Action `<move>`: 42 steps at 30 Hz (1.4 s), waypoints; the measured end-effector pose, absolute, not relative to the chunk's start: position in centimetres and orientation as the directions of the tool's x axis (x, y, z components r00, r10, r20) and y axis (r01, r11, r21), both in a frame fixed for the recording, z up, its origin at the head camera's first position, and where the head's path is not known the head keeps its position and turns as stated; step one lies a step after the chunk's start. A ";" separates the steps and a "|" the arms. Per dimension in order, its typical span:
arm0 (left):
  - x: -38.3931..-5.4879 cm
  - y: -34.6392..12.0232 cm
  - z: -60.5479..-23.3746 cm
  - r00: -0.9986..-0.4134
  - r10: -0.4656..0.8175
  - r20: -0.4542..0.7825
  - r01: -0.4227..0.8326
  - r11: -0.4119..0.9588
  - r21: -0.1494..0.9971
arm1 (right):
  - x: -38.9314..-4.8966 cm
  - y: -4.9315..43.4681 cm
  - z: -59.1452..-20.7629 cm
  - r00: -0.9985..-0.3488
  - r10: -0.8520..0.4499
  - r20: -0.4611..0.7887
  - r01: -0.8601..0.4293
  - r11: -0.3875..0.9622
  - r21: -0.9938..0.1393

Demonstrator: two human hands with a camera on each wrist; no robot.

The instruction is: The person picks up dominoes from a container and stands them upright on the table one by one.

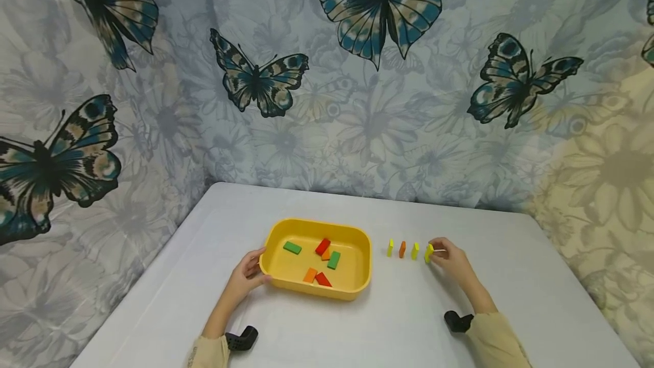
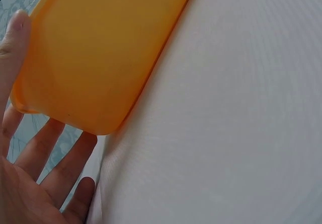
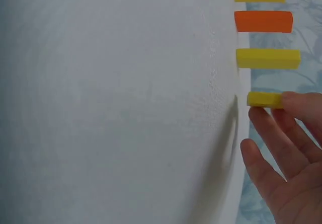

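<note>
My left hand [image 1: 246,275] holds the left end of a yellow tray [image 1: 361,288]. In the left wrist view, the thumb lies along the tray's wall [image 2: 95,58] while several fingertips touch its end. Inside the tray lie loose red, green and orange blocks, among them a green block [image 1: 292,247] and a red block [image 1: 323,246]. My right hand [image 1: 453,263] pinches a small yellow block [image 3: 265,99] between thumb and fingers. That block is upright at the right end of a row: a yellow block [image 1: 415,251], an orange block [image 1: 402,250] and another yellow block [image 1: 390,247].
A white-covered table [image 1: 327,334] carries everything. Fabric walls with butterfly prints [image 1: 258,81] stand behind and beside it. A black wrist device [image 1: 242,338] sits by the left sleeve, and another black device [image 1: 457,321] by the right.
</note>
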State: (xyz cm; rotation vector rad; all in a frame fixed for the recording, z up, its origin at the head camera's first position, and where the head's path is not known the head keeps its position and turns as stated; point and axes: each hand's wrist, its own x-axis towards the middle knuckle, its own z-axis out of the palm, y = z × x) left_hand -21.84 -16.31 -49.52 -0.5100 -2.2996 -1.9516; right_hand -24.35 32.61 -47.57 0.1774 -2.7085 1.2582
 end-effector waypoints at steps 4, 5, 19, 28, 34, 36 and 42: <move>-21.6 -16.3 -49.7 -0.945 0.209 0.252 0.285 0.144 0.948 | -24.3 32.6 -48.1 -0.985 -0.044 0.167 -0.155 0.655 -0.740; -21.6 -16.3 -49.7 -0.945 0.210 0.250 0.283 0.145 0.948 | -24.4 32.6 -48.1 -0.985 -0.045 0.167 -0.155 0.658 -0.737; -21.7 -16.5 -49.4 -0.947 0.212 0.243 0.275 0.138 0.951 | -25.2 32.6 -48.5 -0.985 -0.058 0.160 -0.157 0.669 -0.726; -21.7 -16.4 -49.4 -0.946 0.225 0.233 0.267 0.131 0.955 | -25.0 32.7 -48.3 -0.986 -0.058 0.158 -0.155 0.681 -0.716; -21.6 -16.3 -49.3 -0.948 0.212 0.238 0.272 0.149 0.951 | -25.0 32.7 -48.4 -0.985 -0.075 0.156 -0.166 0.675 -0.719; -21.6 -16.3 -49.3 -0.949 0.204 0.242 0.276 0.158 0.948 | -25.2 32.7 -48.2 -0.984 -0.086 0.154 -0.170 0.686 -0.708; -21.6 -16.3 -49.2 -0.949 0.200 0.242 0.275 0.158 0.948 | -25.1 32.7 -48.3 -0.988 -0.080 0.135 -0.152 0.696 -0.701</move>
